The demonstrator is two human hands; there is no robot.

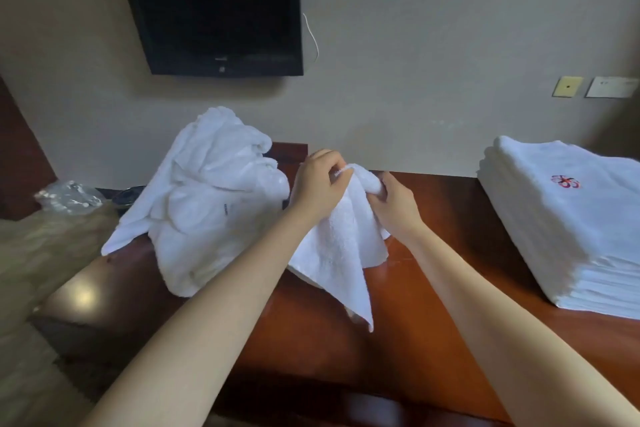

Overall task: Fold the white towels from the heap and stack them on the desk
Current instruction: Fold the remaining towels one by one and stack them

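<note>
A heap of crumpled white towels (pixel 211 204) rises on the left part of the brown wooden desk (pixel 433 274). A single white towel (pixel 341 250) hangs in front of me over the desk's middle, its lower corner drooping toward me. My left hand (pixel 320 184) pinches its top edge. Close beside it, my right hand (pixel 393 201) grips a bunched part of the same edge. A tall stack of folded white towels (pixel 568 229) with a red embroidered mark on top stands on the desk's right side.
A black television (pixel 214 7) hangs on the wall behind the heap, a thin white cable beside it. A crinkled clear plastic bag (pixel 67 198) and a dark bowl-like object lie left of the heap. Wall plates sit at the far right.
</note>
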